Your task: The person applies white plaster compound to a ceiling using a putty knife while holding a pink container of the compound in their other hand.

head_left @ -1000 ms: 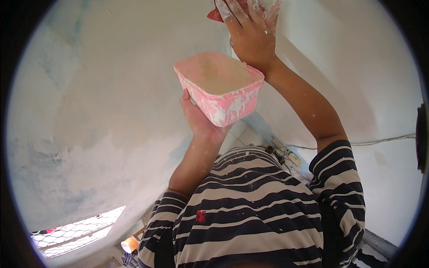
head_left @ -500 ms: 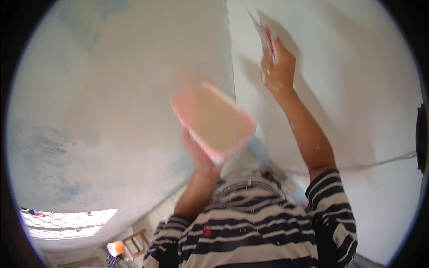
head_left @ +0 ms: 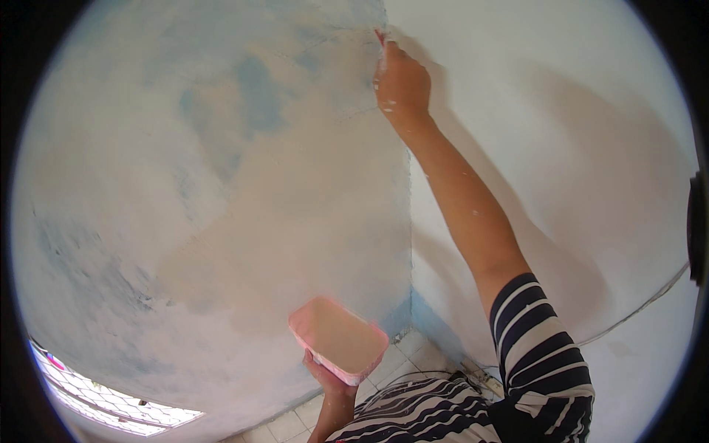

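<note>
Nearest is one striped shirt (head_left: 421,417), with one short sleeve (head_left: 543,354) in full view on the right arm. Two hands are in view. The left hand (head_left: 329,378) grasps one pink tub (head_left: 301,319) from beneath and the side, low in front of the shirt. The tub is tilted and contains one mass of pale paste (head_left: 343,336). The right hand (head_left: 404,85), raised and marked with white smears, is clenched around one red tool (head_left: 380,37), located beside the wall corner; contact with the wall cannot be determined. Below the tub lies one tiled floor (head_left: 284,427). Two walls, one patchy left wall (head_left: 221,244) and one pale right wall (head_left: 502,96), meet at one corner. One cable (head_left: 635,308) crosses the right wall. One grilled window (head_left: 111,399) is at lower left.
</note>
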A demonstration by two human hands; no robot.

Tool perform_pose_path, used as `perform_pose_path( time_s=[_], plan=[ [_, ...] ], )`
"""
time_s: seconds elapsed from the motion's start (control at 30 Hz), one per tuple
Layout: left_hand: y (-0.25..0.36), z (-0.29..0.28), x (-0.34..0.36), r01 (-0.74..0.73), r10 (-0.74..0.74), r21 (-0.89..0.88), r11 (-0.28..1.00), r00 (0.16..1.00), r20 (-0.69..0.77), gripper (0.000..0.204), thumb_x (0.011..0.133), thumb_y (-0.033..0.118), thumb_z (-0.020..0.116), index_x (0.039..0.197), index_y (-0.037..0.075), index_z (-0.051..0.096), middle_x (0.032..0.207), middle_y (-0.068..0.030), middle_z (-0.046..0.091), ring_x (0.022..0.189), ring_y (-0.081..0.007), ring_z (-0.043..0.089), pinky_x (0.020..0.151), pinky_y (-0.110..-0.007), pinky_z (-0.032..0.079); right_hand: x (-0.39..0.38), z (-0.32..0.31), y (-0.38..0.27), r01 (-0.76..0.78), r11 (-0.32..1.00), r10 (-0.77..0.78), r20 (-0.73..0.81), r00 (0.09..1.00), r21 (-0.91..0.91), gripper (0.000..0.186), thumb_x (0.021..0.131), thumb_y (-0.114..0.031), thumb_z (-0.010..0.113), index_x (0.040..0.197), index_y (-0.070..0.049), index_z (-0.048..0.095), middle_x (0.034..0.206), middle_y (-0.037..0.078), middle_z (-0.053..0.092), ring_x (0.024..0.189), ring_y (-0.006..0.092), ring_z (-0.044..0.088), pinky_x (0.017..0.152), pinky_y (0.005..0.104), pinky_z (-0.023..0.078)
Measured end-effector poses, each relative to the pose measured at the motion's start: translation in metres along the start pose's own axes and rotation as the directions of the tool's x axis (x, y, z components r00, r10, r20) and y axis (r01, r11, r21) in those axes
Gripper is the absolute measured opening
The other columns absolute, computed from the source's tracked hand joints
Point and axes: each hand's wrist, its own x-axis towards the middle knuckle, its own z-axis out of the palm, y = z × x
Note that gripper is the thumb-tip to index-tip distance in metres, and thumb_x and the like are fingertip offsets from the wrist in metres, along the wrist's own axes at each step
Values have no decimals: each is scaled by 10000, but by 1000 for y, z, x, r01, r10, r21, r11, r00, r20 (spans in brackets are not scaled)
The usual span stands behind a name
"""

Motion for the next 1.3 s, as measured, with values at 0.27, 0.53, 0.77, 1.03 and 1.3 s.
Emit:
perform_pose_path(
  time_s=[0.27, 0.53, 0.77, 1.03, 1.3],
  plan=[
    [44, -5, -2, -28, 29, 11, 1000, 990, -138, 516, 971, 465, 297, 1277, 103, 497, 1195, -96, 593, 1087, -293, 606, 915, -456, 511, -34, -25, -90, 271, 953, -267, -47, 963, 135, 429, 944, -98, 500, 1372, -118, 518, 838, 122, 673, 711, 258, 658, 626, 383, 540],
    [92, -16, -1, 9, -6, 62, 998, 999, -49, 561, 962, 508, 291, 1303, 105, 481, 1249, -96, 565, 1139, -304, 579, 934, -465, 498, 7, -2, -129, 163, 979, -157, -52, 986, 123, 592, 844, -38, 606, 1410, -182, 505, 856, 114, 695, 740, 284, 657, 686, 376, 540],
    [90, -50, 14, 56, -56, 76, 996, 998, 0, 576, 963, 510, 292, 1360, 122, 444, 1312, -96, 537, 1186, -311, 554, 976, -480, 474, 57, 2, -31, -167, 985, 162, -111, 981, -36, 492, 844, -150, 615, 1332, -198, 570, 846, 120, 704, 745, 318, 676, 655, 443, 534],
    [107, -29, 15, 46, -41, 62, 997, 996, -80, 573, 940, 516, 275, 1221, 81, 520, 1130, -105, 618, 1042, -304, 627, 877, -480, 516, 39, -28, -73, -58, 989, 88, -232, 969, 133, 205, 946, -99, 543, 1119, -60, 646, 849, 99, 705, 713, 211, 669, 602, 328, 503],
    [105, -28, 12, 27, -25, 10, 1000, 987, -161, 487, 952, 436, 345, 1218, 70, 526, 1125, -100, 624, 1005, -298, 635, 859, -473, 527, 7, -39, -122, 201, 963, -179, -128, 975, 179, 329, 952, -122, 539, 1271, -93, 612, 944, 100, 711, 712, 232, 654, 612, 318, 503]
  ],
)
